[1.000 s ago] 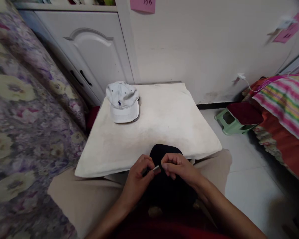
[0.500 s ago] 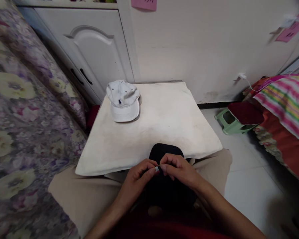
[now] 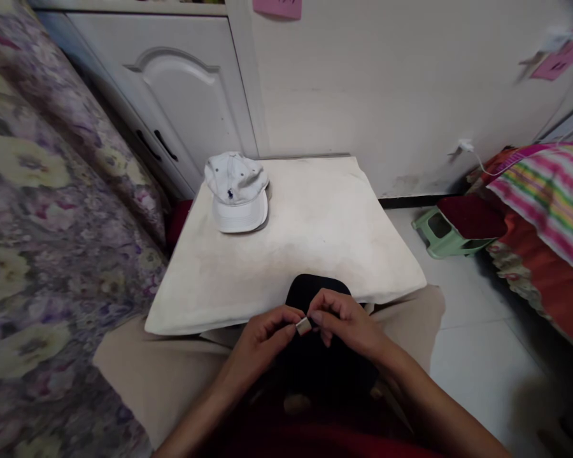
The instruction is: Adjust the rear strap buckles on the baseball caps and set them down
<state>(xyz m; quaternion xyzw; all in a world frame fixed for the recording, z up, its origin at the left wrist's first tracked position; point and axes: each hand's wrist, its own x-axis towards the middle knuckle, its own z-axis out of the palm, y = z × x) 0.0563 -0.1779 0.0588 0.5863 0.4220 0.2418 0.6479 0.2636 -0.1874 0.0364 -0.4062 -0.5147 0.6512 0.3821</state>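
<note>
A black cap [image 3: 315, 286] rests in my lap at the table's near edge, its brim pointing away from me. Over it, my left hand [image 3: 272, 331] pinches a small silvery metal buckle [image 3: 304, 326] between thumb and forefinger. My right hand [image 3: 341, 321] is closed in a pinch at the buckle's right side; whatever its fingertips grip is too small and dark to make out. The cap's lower part is lost in shadow beneath both hands. A white baseball cap [image 3: 239, 191] with a small dark blue logo lies at the table's far left, away from my hands.
A cream cloth covers the low table [image 3: 325, 222] in front of me. Behind it stand a white cabinet [image 3: 181, 95] and the wall. A floral curtain [image 3: 52, 254] hangs at left. At right are a green stool [image 3: 439, 232] with a red top and a bed [image 3: 549, 210].
More of the buckle's flat face shows now, turned towards me between my fingers. My right fingertips have shifted slightly up and away from it. Both caps stay where they were.
</note>
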